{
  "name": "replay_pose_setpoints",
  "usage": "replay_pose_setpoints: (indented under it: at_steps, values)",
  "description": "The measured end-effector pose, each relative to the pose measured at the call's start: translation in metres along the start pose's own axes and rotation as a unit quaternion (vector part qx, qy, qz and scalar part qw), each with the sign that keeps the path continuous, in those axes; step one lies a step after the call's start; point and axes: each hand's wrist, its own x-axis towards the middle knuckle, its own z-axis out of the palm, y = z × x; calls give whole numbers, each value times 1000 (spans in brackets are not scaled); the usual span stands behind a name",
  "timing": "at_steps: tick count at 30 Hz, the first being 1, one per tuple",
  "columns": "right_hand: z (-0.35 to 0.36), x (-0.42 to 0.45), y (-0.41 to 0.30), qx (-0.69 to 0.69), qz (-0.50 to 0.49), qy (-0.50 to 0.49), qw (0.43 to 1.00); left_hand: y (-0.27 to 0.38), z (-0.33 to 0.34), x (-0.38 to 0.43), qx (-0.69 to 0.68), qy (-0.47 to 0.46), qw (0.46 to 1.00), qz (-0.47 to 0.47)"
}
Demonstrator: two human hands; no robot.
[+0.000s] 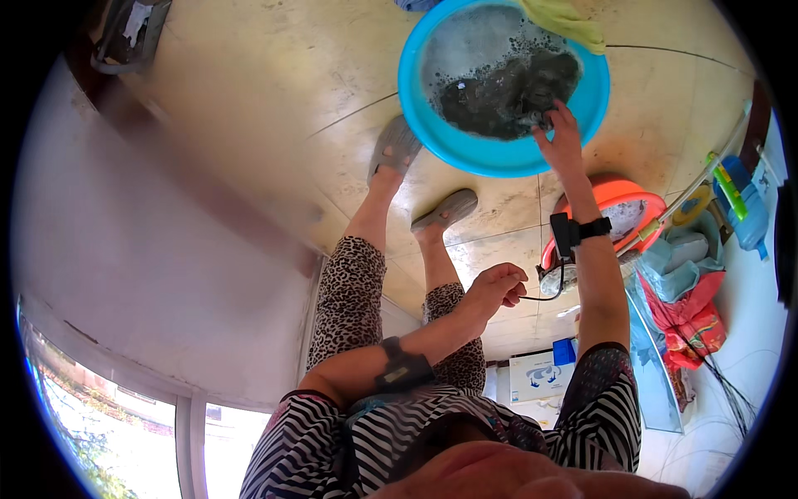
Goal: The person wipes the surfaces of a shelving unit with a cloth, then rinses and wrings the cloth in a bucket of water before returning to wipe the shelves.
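Note:
My right hand (563,138) reaches over the near right rim of a blue plastic tub (492,163). Its thumb and fingers grip a fold of dark wet cloth (486,103), which lies in soapy water (464,47) with foam and bubbles. A black strapped device (564,234) sits on my right forearm, and a thin black cable (548,298) hangs from it. The fingers of my left hand (499,285) are closed around the cable's end, in front of my body. Another black strapped device (404,374) is on my left forearm. A yellow-green cloth (564,22) drapes over the tub's far rim.
An orange basin (648,199) with pale contents stands right of my legs, a pole (679,203) slanting across it. Beyond are a blue water bottle (745,218), plastic bags (676,259) and a red bag (698,330). A white panel (156,237) rises at left.

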Motion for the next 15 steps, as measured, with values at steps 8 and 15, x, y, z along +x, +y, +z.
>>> replay_pose_setpoints:
  at_steps: [8,15]
  values:
    - [59,39,-5,-352,63,-159,920,-4,-3,1,0,-9,1000,-1]
    - [28,31,13,-45,110,17,993,0,-2,-2,2,-12,1000,9]
